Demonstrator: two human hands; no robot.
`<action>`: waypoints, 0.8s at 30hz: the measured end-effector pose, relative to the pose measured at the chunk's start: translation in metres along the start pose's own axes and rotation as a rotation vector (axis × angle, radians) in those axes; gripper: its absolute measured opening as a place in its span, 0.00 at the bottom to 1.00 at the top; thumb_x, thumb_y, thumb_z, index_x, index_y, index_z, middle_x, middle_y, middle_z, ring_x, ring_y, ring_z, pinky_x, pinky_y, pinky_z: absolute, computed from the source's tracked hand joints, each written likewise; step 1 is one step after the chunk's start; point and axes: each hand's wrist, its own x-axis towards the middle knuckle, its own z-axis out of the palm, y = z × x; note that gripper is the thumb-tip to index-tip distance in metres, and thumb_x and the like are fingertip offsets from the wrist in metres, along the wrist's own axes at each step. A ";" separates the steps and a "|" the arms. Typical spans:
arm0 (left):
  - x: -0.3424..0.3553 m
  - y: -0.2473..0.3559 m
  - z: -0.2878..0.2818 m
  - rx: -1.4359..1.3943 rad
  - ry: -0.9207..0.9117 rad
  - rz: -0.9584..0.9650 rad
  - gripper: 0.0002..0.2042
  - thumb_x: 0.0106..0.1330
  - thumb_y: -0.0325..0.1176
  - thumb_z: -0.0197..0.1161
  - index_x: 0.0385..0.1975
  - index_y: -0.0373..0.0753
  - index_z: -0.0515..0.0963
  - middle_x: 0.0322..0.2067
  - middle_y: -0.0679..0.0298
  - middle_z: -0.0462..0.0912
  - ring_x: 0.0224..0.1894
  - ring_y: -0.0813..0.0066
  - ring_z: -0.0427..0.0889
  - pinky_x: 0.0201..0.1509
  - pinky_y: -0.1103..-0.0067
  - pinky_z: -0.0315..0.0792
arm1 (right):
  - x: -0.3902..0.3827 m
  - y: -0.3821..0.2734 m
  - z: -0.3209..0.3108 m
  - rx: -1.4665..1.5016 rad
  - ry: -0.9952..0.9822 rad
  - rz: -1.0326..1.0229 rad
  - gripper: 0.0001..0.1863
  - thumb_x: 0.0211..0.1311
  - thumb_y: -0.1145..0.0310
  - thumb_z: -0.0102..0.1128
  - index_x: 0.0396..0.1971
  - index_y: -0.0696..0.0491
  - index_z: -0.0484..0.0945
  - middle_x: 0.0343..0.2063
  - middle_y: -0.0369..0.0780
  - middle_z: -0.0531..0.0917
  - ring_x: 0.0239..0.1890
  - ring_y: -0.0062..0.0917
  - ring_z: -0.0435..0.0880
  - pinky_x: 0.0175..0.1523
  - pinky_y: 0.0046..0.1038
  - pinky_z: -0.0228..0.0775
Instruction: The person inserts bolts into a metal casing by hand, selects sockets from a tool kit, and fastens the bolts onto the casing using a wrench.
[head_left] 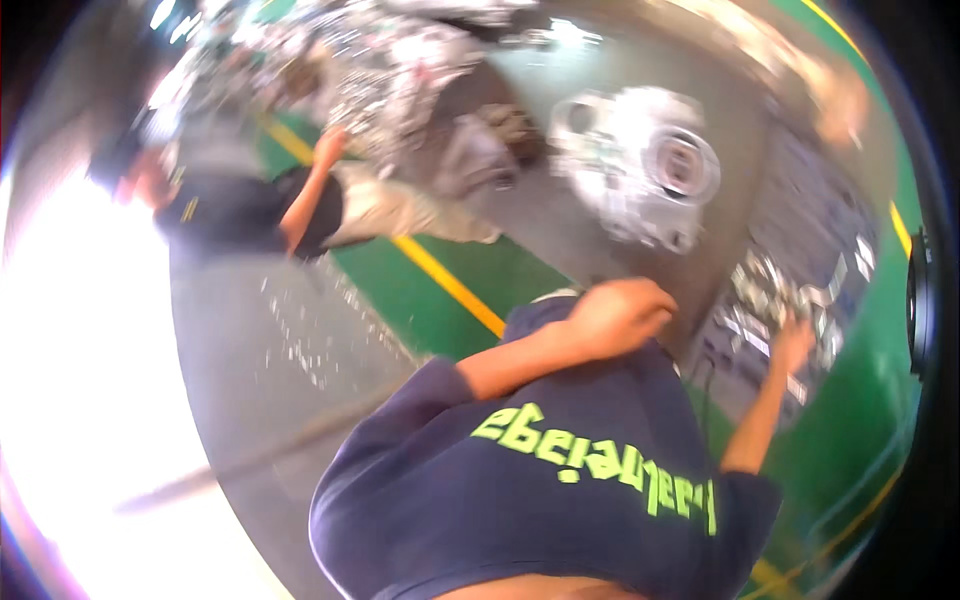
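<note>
My left hand (622, 318) is held in front of my dark shirt, near the bench edge, its fingers curled in; whatever it may hold is hidden. Out to the right, my right hand (793, 347) reaches down to a pile of small metal parts (765, 290) on a grey surface; blur hides whether its fingers grip any of them. Beyond my left hand a silvery cast metal housing (640, 160) rests on the grey bench (530, 85), with a round opening (682, 165) on its right side. Neither hand touches the housing.
At the left another person (235, 212) in dark top and light trousers reaches toward a heap of wrapped or metallic items (400, 75). A brownish part (510, 130) lies left of the housing. The green floor (400, 300) carries a yellow line (450, 285).
</note>
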 end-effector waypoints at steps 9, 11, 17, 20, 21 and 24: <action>-0.013 0.013 -0.006 -0.048 0.109 0.079 0.06 0.63 0.33 0.60 0.36 0.41 0.79 0.34 0.61 0.81 0.39 0.59 0.81 0.45 0.66 0.75 | 0.037 -0.034 -0.077 0.514 -0.179 0.408 0.36 0.63 0.39 0.41 0.50 0.55 0.80 0.47 0.52 0.82 0.49 0.49 0.80 0.53 0.49 0.71; -0.013 0.013 -0.008 -0.094 0.078 0.077 0.06 0.63 0.33 0.60 0.36 0.41 0.79 0.34 0.61 0.81 0.39 0.59 0.81 0.45 0.66 0.75 | 0.042 -0.032 -0.111 0.490 -0.110 0.537 0.32 0.66 0.44 0.44 0.47 0.59 0.81 0.46 0.51 0.84 0.47 0.45 0.83 0.50 0.45 0.74; -0.005 0.002 -0.014 -0.029 0.097 0.047 0.07 0.64 0.33 0.61 0.38 0.41 0.82 0.35 0.58 0.82 0.39 0.57 0.82 0.45 0.68 0.76 | 0.005 -0.042 -0.249 1.824 0.687 0.940 0.09 0.60 0.67 0.61 0.29 0.58 0.77 0.24 0.37 0.75 0.26 0.28 0.75 0.34 0.32 0.72; 0.003 -0.014 -0.015 -0.147 0.036 0.016 0.07 0.64 0.30 0.62 0.40 0.39 0.82 0.35 0.58 0.82 0.36 0.61 0.83 0.40 0.71 0.76 | -0.032 -0.068 -0.345 2.269 0.354 0.408 0.15 0.69 0.60 0.55 0.24 0.52 0.71 0.21 0.35 0.70 0.21 0.23 0.66 0.32 0.27 0.62; 0.006 -0.023 -0.016 -0.169 0.019 0.021 0.07 0.64 0.29 0.62 0.40 0.39 0.82 0.35 0.59 0.82 0.35 0.62 0.83 0.39 0.72 0.76 | -0.039 -0.082 -0.371 2.242 0.368 0.452 0.22 0.73 0.53 0.49 0.21 0.51 0.66 0.17 0.33 0.65 0.17 0.20 0.61 0.26 0.25 0.57; 0.010 -0.031 -0.022 -0.222 0.021 -0.033 0.07 0.63 0.29 0.64 0.39 0.38 0.82 0.34 0.59 0.82 0.32 0.67 0.82 0.36 0.74 0.75 | -0.056 -0.119 -0.403 2.090 0.483 0.632 0.28 0.75 0.45 0.43 0.17 0.49 0.62 0.13 0.32 0.62 0.12 0.17 0.57 0.17 0.21 0.49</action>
